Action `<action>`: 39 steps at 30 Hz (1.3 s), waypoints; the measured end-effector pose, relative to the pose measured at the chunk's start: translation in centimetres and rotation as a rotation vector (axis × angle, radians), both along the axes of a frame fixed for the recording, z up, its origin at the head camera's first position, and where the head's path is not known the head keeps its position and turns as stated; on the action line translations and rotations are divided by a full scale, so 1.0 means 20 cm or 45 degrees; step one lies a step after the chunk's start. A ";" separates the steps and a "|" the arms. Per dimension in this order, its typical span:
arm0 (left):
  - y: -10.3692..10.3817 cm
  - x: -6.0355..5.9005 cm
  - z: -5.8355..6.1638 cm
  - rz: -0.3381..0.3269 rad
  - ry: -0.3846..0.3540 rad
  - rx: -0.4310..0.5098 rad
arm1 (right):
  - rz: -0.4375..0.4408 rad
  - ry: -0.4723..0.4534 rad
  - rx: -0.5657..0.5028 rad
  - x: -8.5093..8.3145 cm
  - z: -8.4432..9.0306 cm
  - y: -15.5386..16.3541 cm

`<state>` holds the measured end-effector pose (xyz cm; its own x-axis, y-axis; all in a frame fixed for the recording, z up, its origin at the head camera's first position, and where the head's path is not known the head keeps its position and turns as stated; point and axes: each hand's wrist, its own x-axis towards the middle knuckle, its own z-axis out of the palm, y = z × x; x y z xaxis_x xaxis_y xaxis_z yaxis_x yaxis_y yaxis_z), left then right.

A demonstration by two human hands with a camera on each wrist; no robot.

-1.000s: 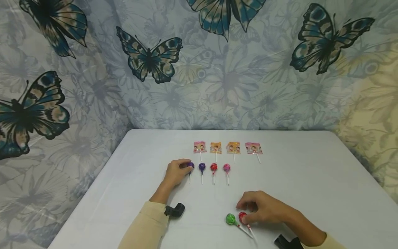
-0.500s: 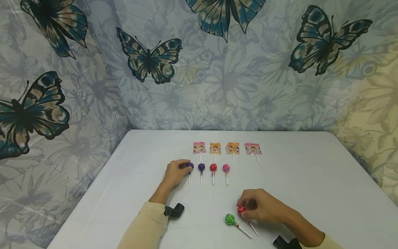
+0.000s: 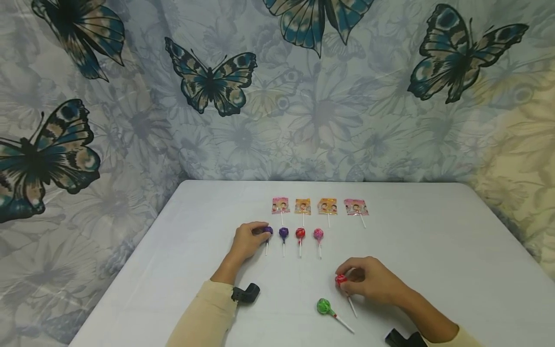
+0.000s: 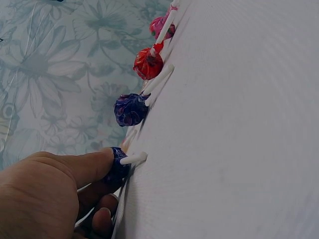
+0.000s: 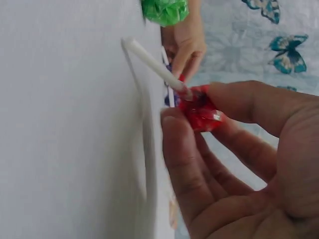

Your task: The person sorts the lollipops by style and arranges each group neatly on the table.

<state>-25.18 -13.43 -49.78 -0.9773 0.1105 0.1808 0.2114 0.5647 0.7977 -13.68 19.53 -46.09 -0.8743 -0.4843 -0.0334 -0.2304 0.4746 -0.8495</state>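
Observation:
My left hand (image 3: 248,241) pinches the wrapped head of a dark purple lollipop (image 4: 117,168) at the left end of a row. To its right lie another purple lollipop (image 3: 284,233), a red lollipop (image 3: 300,233) and a pink lollipop (image 3: 318,234), sticks toward me. Nearer the front, my right hand (image 3: 375,282) holds a second red lollipop (image 5: 202,113) by its head between thumb and fingers. Its white stick slants down toward the table. A green lollipop (image 3: 323,306) lies on the table just in front of the right hand.
Behind the row lie several lollipops in flat wrappers, pink (image 3: 280,206) and orange (image 3: 327,206) among them. They rest on a white table (image 3: 433,250). A butterfly-patterned cloth (image 3: 321,115) hangs behind its far edge.
My right hand has gripped the red lollipop and carried it away from the green one, toward the row. The left hand stays on the purple lollipop.

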 end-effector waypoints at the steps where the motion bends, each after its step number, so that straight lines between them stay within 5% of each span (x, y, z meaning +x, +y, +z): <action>1: 0.00 0.00 0.00 -0.003 -0.003 -0.003 | -0.031 -0.008 -0.002 0.00 0.00 0.00; 14: -0.01 0.00 0.00 0.009 -0.029 0.008 | -0.401 0.146 -0.039 -0.17 0.02 0.05; 39: 0.01 0.00 0.00 0.009 -0.026 0.018 | -0.456 0.157 0.147 -0.45 -0.04 -0.01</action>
<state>-25.18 -13.18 -49.86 -0.9816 0.1012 0.1619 0.1908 0.5549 0.8097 -22.76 19.32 -46.92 -0.9880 -0.1475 0.0458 -0.1300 0.6343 -0.7621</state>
